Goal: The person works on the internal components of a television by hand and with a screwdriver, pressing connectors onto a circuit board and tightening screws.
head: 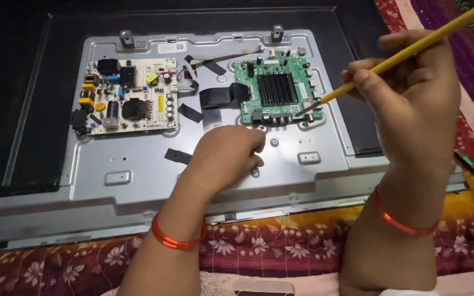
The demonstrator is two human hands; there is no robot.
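Note:
A flat screen lies face down, its grey metal back plate (138,170) exposed. A green circuit board (276,90) with a black finned heat sink sits at the upper right of the plate. My right hand (412,104) grips a yellow-handled brush (412,49), whose dark tip touches the green board's lower right corner. My left hand (229,156) rests in a loose fist on the plate just below the green board, nothing visible in it. A white power board (127,98) with several dark and yellow parts sits at the upper left.
Black flat ribbon cables (220,97) and black tape strips lie between the two boards. A flowered red and orange cloth (281,241) covers the surface under the panel's near edge. A green-tipped tool (470,164) lies at the right edge.

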